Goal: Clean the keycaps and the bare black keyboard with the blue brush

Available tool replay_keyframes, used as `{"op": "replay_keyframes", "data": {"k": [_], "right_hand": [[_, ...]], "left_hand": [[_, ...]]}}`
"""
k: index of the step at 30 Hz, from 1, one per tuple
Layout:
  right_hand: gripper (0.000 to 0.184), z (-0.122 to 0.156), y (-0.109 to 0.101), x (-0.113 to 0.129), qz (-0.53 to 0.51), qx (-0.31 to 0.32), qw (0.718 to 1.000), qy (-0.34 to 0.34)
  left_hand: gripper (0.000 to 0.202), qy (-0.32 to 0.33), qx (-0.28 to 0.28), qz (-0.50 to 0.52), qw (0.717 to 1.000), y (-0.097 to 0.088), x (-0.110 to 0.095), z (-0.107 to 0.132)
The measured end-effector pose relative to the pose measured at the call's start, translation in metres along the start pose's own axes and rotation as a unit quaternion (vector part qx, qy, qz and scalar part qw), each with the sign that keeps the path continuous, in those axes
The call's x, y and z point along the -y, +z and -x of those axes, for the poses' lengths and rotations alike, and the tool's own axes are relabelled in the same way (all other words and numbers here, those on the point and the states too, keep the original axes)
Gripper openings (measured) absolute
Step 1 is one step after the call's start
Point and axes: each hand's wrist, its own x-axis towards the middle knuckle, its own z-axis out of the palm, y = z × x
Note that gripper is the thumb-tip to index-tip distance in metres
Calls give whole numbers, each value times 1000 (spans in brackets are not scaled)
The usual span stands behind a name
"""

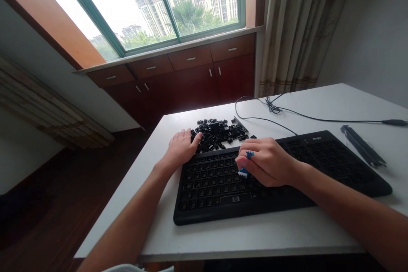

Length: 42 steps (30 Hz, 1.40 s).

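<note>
A black keyboard (210, 210) lies on the white table with its keycaps off, showing rows of bare key sockets. My right hand (266, 163) is closed around a small blue brush (243, 172), its white bristles pointing down at the middle of the keyboard. Much of the brush is hidden by my fingers. My left hand (180, 148) rests by the keyboard's top left corner, fingers stretched out and the thumb apart. Beside that thumb is a heap of loose black keycaps (213, 134), spread along the keyboard's far edge.
The white table (178, 242) ends close in front of me and on the left. A black cable (318, 119) runs from the keyboard across the back, bundled partway. Right of the keyboard lies a long dark strip (363, 146). Beyond stand red-brown cabinets (191, 85) under a window.
</note>
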Motion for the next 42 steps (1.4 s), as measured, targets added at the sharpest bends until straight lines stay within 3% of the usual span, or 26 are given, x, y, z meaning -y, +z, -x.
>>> {"op": "replay_keyframes", "data": {"k": [5, 11, 16, 21, 31, 38, 42], "right_hand": [[47, 1, 0, 4, -128, -12, 991, 44], [51, 0, -1, 3, -184, -5, 981, 53], [53, 1, 0, 1, -107, 42, 993, 40], [52, 3, -1, -2, -31, 21, 999, 39], [53, -1, -2, 2, -118, -7, 993, 24], [52, 2, 3, 4, -54, 30, 998, 8], [52, 2, 3, 3, -26, 17, 1000, 4]], "left_hand": [[96, 5, -2, -4, 1000, 2, 2, -2], [95, 18, -15, -6, 1000, 5, 6, -7], [96, 16, -9, -8, 1000, 6, 6, -6], [94, 20, -10, -7, 1000, 7, 8, -6], [90, 19, -27, -8, 999, 8, 7, -7], [90, 21, -17, -28, 999, 6, 7, -8], [92, 26, -6, -31, 999, 7, 8, -9]]}}
